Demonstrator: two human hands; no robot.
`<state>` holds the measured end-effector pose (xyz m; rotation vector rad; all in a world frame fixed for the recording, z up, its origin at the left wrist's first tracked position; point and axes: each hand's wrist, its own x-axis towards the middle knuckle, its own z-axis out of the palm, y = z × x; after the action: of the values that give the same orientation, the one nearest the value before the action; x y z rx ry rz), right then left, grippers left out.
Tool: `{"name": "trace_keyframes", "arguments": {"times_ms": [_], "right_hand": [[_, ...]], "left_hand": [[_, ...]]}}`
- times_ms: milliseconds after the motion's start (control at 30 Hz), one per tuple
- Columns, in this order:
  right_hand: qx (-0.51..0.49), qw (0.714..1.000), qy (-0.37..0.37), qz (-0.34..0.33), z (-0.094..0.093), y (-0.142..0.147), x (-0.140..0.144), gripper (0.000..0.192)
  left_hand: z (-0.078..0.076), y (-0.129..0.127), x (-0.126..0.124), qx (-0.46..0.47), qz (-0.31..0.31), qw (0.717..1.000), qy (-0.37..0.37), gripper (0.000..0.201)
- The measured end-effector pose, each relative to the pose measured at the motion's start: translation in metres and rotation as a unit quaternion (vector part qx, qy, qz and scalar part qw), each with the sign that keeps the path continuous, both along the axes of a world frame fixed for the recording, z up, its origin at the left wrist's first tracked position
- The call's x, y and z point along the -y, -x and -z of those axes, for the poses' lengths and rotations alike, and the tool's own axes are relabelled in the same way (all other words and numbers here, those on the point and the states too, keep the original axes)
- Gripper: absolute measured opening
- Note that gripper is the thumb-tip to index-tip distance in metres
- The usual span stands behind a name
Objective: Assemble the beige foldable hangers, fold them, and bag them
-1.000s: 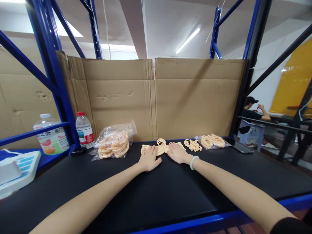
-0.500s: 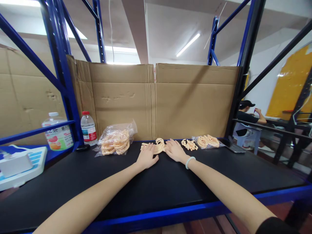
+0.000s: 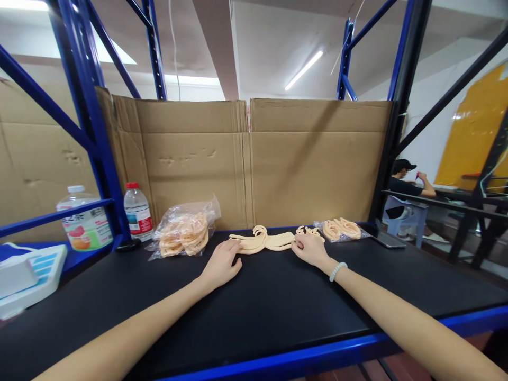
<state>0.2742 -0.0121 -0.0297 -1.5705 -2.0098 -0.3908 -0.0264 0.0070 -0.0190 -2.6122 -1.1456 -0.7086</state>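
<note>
A bundle of flat, cream-coloured strands [image 3: 265, 241] lies spread sideways on the black table, pinched in at its middle, with a curled loop sticking up behind. My left hand [image 3: 220, 264] rests at the bundle's left end, fingers stretched and thumb apart. At the right end, my right hand [image 3: 311, 250] has its fingers bent and closed on the strands' tips; a beaded bracelet circles that wrist. Behind the right hand is a small heap of short cream pieces [image 3: 307, 231], partly covered by it. What exactly the strands are made of, I cannot tell.
A clear bag of cream coils [image 3: 184, 233] lies left, a smaller bag [image 3: 341, 229] right, beside a phone-like flat object [image 3: 387, 239]. Bottles [image 3: 138, 214] and a white-and-blue tray [image 3: 47, 275] stand far left. Cardboard [image 3: 309, 164] walls the back. Another person [image 3: 410, 182] sits beyond the right posts.
My hands have moved apart, left hand toward the left end and right hand toward the right end. More of the bundle now shows between them, and the right fingers have curled in.
</note>
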Motion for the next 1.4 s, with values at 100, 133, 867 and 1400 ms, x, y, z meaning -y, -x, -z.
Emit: {"name": "trace_keyframes", "arguments": {"times_ms": [100, 133, 867, 1400], "right_hand": [[0.011, 1.0, 0.024, -0.004, 0.0012, 0.0033, -0.0019, 0.038], [0.016, 0.999, 0.035, -0.011, 0.0017, 0.0044, -0.0021, 0.04], [0.019, 0.993, 0.107, -0.039, 0.0071, 0.0027, -0.0071, 0.042], [0.025, 0.992, 0.118, -0.037, 0.0053, 0.0076, -0.0101, 0.042]], "left_hand": [[0.0005, -0.0012, -0.0001, 0.009, 0.014, 1.0, 0.001, 0.032], [0.0008, -0.0011, 0.0, 0.011, 0.018, 1.0, 0.002, 0.03], [0.0042, -0.0005, -0.003, 0.029, 0.043, 0.998, 0.024, 0.025], [0.0043, -0.0002, -0.0041, 0.03, 0.056, 0.997, 0.047, 0.024]]}}
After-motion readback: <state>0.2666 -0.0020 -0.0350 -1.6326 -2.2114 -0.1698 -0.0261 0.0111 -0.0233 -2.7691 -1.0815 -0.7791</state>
